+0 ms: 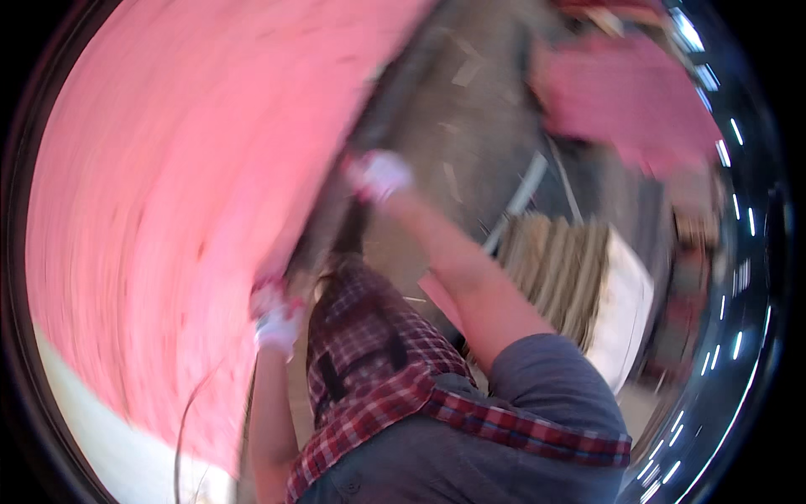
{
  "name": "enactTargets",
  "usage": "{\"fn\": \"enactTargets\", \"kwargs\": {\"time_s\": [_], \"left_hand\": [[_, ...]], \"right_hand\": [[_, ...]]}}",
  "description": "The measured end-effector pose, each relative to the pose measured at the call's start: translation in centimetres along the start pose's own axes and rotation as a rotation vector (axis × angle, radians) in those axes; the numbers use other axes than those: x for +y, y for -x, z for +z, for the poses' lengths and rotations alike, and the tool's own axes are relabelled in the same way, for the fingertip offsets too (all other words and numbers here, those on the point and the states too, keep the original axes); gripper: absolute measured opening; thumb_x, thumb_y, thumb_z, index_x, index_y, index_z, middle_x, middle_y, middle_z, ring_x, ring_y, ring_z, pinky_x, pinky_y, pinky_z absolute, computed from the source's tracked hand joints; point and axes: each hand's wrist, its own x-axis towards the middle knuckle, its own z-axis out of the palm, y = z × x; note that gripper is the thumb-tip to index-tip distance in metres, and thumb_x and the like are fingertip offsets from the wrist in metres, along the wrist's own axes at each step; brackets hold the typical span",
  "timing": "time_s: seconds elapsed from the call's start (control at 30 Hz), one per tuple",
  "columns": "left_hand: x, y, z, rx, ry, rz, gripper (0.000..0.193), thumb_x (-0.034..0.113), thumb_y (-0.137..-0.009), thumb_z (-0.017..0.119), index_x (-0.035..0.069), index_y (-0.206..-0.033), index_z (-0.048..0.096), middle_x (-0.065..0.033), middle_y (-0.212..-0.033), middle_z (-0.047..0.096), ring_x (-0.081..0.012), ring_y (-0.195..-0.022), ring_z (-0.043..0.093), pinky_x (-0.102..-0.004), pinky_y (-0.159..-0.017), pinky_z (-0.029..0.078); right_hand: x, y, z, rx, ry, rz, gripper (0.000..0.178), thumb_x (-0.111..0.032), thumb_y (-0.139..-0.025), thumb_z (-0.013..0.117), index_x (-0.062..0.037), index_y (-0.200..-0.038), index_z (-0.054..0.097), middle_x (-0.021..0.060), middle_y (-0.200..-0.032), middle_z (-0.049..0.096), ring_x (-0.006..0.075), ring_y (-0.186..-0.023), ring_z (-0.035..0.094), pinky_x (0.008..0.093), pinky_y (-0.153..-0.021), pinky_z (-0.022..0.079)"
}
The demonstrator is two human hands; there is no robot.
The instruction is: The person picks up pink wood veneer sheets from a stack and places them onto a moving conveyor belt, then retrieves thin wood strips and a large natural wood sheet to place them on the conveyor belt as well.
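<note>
A big pink sheet fills the left and upper left of the frame (motion blur softens everything). The left hand, white-gloved, is closed on its right edge low down; the right hand, also gloved, grips the same edge higher up, near centre. It looks broad, thin and fairly light, likely to flex or catch air, so two spaced holds along the edge suit it.

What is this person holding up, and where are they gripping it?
A big pink sheet, gripped along its right edge: left hand lower down, right hand higher up. Both wear white gloves.
</note>
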Motion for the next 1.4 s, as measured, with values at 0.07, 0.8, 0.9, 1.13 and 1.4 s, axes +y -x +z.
{"fn": "enactTargets", "kwargs": {"time_s": [0.07, 0.8, 0.9, 1.13, 1.4], "left_hand": [[-3.4, -2.4, -0.5, 0.032, 0.523, -0.084, 0.042, 0.025, -0.082, 0.055, 0.002, -0.117, 0.049, -0.0128, -0.113, 0.052, -0.0252, -0.106, 0.047, -0.0348, -0.093, 0.037], [53.4, -4.0, 24.9, -0.998, 0.533, 0.367, 0.029, 0.018, -0.083, 0.061, 0.004, -0.107, 0.058, -0.0035, -0.099, 0.060, -0.0094, -0.091, 0.053, -0.0249, -0.082, 0.041], [63.4, -5.2, 29.1, -1.086, 0.386, 0.384, 0.030, 0.016, -0.084, 0.058, 0.001, -0.110, 0.055, -0.0056, -0.104, 0.060, -0.0133, -0.098, 0.056, -0.0251, -0.088, 0.043], [84.0, -2.5, 32.1, -1.181, 0.426, 0.600, 0.043, 0.016, -0.084, 0.057, 0.003, -0.123, 0.043, -0.0067, -0.118, 0.053, -0.0163, -0.107, 0.050, -0.0289, -0.095, 0.039], [100.7, 2.9, 41.3, -0.688, -0.175, 1.287, 0.081, 0.058, -0.082, 0.043, 0.006, -0.138, 0.018, -0.0142, -0.143, 0.022, -0.0277, -0.134, 0.016, -0.0346, -0.109, 0.012]], "right_hand": [[6.1, 5.7, 5.7, 0.049, -0.470, 0.142, 0.048, -0.051, -0.082, 0.045, -0.0067, -0.081, 0.062, 0.0107, -0.068, 0.062, 0.0254, -0.063, 0.061, 0.0374, -0.064, 0.048], [65.9, 40.3, -5.7, 2.004, -2.454, -0.159, 0.017, -0.021, -0.085, 0.053, -0.0157, -0.101, 0.052, 0.0088, -0.077, 0.059, 0.0208, -0.065, 0.060, 0.0373, -0.066, 0.049], [72.6, 37.2, -9.0, 2.002, -2.710, -0.160, 0.020, -0.019, -0.081, 0.059, -0.0146, -0.099, 0.053, 0.0092, -0.075, 0.058, 0.0229, -0.062, 0.057, 0.0366, -0.065, 0.049], [69.8, 40.1, -13.6, 1.632, -2.517, -0.435, 0.019, -0.031, -0.082, 0.053, -0.0136, -0.073, 0.056, -0.0011, -0.066, 0.057, 0.0146, -0.065, 0.052, 0.0568, -0.079, 0.037], [74.4, 40.6, -7.6, 1.626, -3.049, -0.631, 0.021, -0.036, -0.089, 0.048, -0.0159, -0.088, 0.055, -0.0090, -0.057, 0.043, 0.0034, -0.043, 0.038, 0.0181, -0.037, 0.034]]}}
